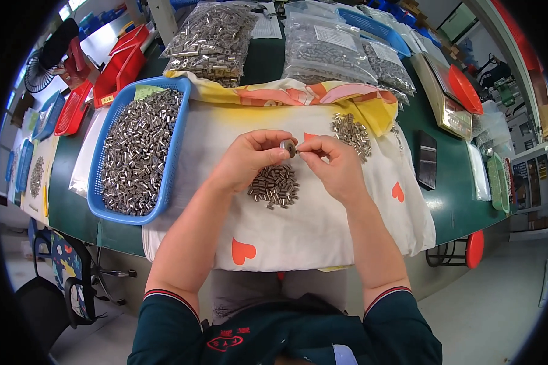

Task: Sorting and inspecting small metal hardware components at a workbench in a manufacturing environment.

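Between the thumb and fingers of my left hand (246,159) is a round, thick metal disc (288,147), like a ring gauge, held on edge above the cloth. My right hand (339,165) pinches at the disc's right face, its fingertips on a small metal piece that is mostly hidden. Just below both hands lies a pile of small metal cylinders (274,186). A second pile of similar cylinders (352,136), brighter in tone, lies beyond my right hand. Both piles rest on a white cloth (310,237) with orange hearts.
On my left stands a blue basket (125,218) full of small metal cylinders. Large clear bags of metal parts (210,39) (326,48) line the back. Right of the cloth lie a black wallet-like object (427,159) and a red tray (465,89). A red stool (474,249) stands beside the table.
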{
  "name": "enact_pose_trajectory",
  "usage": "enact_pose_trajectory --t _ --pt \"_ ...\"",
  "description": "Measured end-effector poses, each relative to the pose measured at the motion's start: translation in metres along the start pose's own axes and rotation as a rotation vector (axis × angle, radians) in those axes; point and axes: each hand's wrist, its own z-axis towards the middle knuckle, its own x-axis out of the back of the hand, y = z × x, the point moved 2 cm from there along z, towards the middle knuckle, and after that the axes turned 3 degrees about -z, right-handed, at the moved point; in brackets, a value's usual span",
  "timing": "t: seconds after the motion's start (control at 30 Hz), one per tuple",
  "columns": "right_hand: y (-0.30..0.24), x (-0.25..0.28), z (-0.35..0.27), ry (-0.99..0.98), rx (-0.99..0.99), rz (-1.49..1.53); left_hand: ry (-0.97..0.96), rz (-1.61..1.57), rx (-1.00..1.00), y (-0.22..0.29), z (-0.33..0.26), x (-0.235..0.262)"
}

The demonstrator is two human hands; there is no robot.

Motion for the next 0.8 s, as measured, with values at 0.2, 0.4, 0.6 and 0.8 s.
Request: enact_pose_trajectory --t 0.2,0.4,0.6,0.8 --pt "0.001 -0.002 -0.005 -0.014 0.022 -0.077 0.007 0.268 -0.032 -0.005 0.000 -0.002" --pt "0.002 -0.008 -0.008 0.089 0.297 -0.443 0.051 0.395 -0.045 -0.003 -0.002 -0.008" --pt "0.006 -0.001 -0.006 -0.034 0.087 -0.157 0.045 0.442 -0.028 -0.005 -0.002 -0.006" --pt "0.033 0.031 0.008 0.166 -0.074 -0.272 0.086 0.510 0.010 0.002 -0.004 -0.006"
